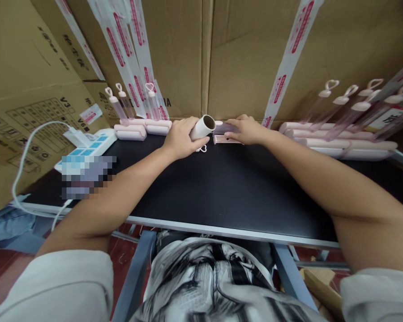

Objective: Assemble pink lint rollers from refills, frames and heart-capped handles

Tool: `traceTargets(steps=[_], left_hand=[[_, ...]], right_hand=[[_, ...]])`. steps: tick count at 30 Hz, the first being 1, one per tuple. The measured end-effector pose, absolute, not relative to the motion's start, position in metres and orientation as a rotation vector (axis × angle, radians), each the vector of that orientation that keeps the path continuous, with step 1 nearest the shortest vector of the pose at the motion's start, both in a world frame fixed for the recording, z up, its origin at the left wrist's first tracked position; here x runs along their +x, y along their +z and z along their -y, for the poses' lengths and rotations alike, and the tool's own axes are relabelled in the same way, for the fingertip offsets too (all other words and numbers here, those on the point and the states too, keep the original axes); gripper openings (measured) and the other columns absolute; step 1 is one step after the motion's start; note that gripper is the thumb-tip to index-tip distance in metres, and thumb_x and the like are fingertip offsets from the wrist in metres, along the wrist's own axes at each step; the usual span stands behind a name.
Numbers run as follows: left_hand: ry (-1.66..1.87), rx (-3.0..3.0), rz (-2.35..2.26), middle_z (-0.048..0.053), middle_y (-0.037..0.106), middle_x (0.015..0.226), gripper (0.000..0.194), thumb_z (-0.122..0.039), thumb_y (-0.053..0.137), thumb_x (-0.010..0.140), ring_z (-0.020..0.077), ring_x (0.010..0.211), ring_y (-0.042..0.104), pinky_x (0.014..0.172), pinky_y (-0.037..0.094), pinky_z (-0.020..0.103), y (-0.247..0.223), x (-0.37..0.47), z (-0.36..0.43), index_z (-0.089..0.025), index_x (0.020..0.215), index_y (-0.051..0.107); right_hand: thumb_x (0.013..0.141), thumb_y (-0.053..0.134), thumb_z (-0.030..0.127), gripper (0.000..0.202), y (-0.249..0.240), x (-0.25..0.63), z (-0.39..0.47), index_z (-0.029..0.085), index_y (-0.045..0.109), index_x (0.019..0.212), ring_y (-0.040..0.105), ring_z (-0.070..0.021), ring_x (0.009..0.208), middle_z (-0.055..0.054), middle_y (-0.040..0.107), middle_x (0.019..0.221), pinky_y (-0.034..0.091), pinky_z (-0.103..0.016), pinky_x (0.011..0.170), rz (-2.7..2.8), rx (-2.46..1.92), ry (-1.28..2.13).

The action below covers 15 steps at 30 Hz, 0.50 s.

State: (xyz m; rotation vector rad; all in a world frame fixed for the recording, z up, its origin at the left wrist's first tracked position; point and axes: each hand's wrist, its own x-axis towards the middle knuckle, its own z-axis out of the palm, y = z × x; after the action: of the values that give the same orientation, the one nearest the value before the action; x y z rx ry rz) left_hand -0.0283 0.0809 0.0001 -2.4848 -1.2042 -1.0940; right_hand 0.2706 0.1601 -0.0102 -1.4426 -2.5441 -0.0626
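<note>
My left hand [180, 139] is wrapped round a white tube [201, 129], hollow with a brown inner wall, tilted with its open end up. Just below it, a small white heart-shaped loop [203, 149] pokes out over the black tabletop [221, 188]. To the right, my right hand [246, 129] has thumb and fingers about a translucent purplish tube [220, 129] lying near the back of the table. In front of that lies a pale pink slotted piece [225, 139], its right end hidden by my right hand.
At back left, several clear tubes with heart-loop caps [151, 100] stand in pink bases [130, 131]. More pink bases [349, 144] with capped tubes line the back right. A white power strip [90, 145] with a cable lies left. Taped cardboard boxes [235, 58] wall the back.
</note>
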Motion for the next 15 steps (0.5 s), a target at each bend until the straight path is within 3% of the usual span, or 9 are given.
traceTargets(steps=[3,7,15], left_hand=[[-1.091,-2.5,1.238,0.014,0.08,0.116,0.05,-0.051,0.073,0.087,0.0349,0.109,0.074,0.098,0.052,0.046,0.0,-0.028,-0.081,-0.015,0.122,0.071],[-1.187,-2.502,1.359,0.012,0.08,0.111,0.048,-0.052,0.075,0.086,0.0319,0.1,0.073,0.088,0.052,0.042,0.0,-0.027,-0.078,-0.017,0.119,0.071],[-1.297,-2.508,1.474,0.007,0.077,0.093,0.046,-0.057,0.078,0.085,0.0258,0.082,0.07,0.073,0.046,0.036,0.002,-0.025,-0.074,-0.02,0.11,0.07]], right_hand=[[0.102,0.058,0.068,0.079,0.009,0.259,-0.139,0.025,0.053,0.169,0.052,-0.0433,0.15,-0.02,0.06,0.159,0.043,-0.065,0.126,2.393,-1.155,0.082],[0.098,0.056,0.084,0.088,0.03,0.241,-0.106,0.034,0.049,0.171,0.058,-0.0376,0.142,-0.014,0.057,0.161,0.051,-0.063,0.12,2.335,-0.644,0.236],[0.098,0.058,0.083,0.09,0.019,0.219,-0.087,0.034,0.045,0.173,0.045,-0.04,0.154,-0.016,0.049,0.164,0.038,-0.067,0.128,2.415,-0.388,0.072]])
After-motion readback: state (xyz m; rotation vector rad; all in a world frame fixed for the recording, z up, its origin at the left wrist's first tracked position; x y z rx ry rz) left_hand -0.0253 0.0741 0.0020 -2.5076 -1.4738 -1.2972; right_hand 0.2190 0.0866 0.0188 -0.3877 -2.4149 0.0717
